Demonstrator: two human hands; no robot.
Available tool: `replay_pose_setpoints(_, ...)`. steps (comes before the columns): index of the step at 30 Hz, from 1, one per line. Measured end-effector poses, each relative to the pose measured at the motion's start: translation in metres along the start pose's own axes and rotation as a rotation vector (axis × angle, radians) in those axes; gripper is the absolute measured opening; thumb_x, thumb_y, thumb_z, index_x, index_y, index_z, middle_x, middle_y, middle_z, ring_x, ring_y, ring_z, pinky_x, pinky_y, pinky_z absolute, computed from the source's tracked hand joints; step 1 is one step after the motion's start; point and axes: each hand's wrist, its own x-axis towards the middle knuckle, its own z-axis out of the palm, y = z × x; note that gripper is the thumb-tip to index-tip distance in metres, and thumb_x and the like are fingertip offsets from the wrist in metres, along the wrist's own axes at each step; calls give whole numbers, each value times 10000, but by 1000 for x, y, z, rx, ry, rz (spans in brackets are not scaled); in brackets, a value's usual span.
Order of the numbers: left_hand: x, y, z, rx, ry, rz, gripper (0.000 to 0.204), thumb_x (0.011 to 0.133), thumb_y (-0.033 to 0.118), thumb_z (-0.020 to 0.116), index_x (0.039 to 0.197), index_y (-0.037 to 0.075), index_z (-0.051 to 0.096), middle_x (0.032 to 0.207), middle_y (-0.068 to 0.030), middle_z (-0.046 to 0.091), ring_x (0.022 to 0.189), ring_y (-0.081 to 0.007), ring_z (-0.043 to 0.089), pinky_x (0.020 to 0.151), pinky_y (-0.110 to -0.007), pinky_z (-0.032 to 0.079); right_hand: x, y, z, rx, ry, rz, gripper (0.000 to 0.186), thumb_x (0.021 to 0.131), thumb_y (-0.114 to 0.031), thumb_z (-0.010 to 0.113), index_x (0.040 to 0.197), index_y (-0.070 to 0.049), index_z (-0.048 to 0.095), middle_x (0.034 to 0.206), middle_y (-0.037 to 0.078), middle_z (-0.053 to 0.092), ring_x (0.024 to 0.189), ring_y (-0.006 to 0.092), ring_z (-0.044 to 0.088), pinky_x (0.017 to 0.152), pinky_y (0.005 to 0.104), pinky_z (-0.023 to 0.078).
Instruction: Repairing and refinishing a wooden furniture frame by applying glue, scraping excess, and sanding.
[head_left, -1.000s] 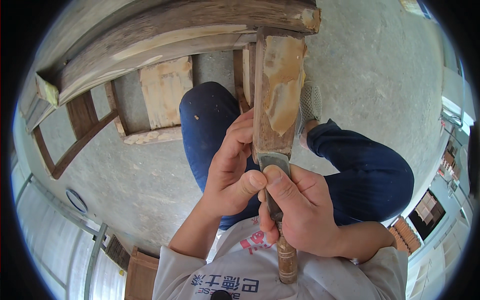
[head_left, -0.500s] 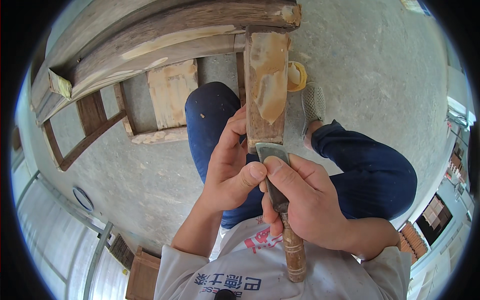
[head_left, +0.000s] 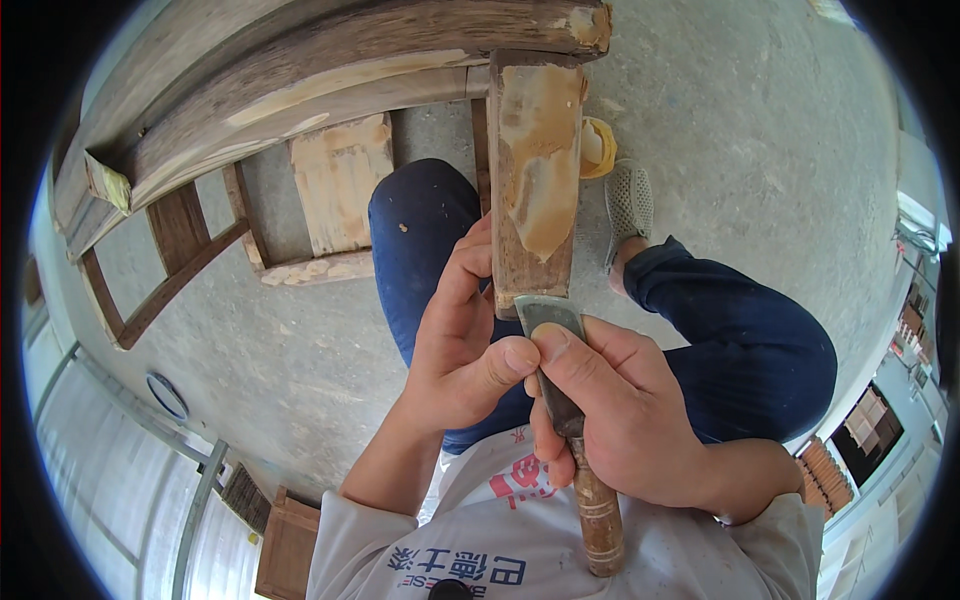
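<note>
My right hand (head_left: 625,410) is closed around a chisel, thumb on its flat steel blade (head_left: 550,315), with the turned wooden handle (head_left: 598,520) angled down toward my white shirt. The blade's edge lies at the lower end of an upright-looking wooden post (head_left: 535,160) patched with tan filler. My left hand (head_left: 465,340) has its fingers curled behind that post, partly hidden, and its thumb against the blade beside my right thumb. The post joins a long weathered wooden beam (head_left: 360,50) of furniture above it.
Wooden frames with a patched panel (head_left: 340,180) are beyond my bent left knee. A yellow container (head_left: 598,145) sits behind the post, near my sandaled right foot (head_left: 628,205) on the concrete floor (head_left: 740,160). A wooden box (head_left: 285,545) and translucent sheeting are at lower left.
Compared with a second ago, the post appears farther left, uncovering the yellow container. The chisel is more slanted, its handle shifted right, with both hands still on it.
</note>
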Motion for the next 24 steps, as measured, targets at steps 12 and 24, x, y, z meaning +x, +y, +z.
replay_pose_setpoints(12, -1, 1, 5, 59, 25, -9, 599, 913, 366, 798, 1327, 46, 506, 1524, -164, 407, 1514, -356, 242, 1203, -467, 235, 1, -1, -1, 26, -12, -20, 292, 1115, -263, 499, 952, -28, 554, 608, 77, 613, 423, 134, 508, 437, 230, 413)
replay_pose_setpoints(24, -1, 3, 5, 145, 62, -43, 619, 916, 479, 781, 1280, 52, 519, 1373, -126, 479, 1427, -344, 324, 1218, -490, 193, 5, 0, 1, 56, 10, -42, 314, 1110, -259, 516, 921, -15, 568, 577, 73, 598, 394, 118, 474, 404, 222, 373)
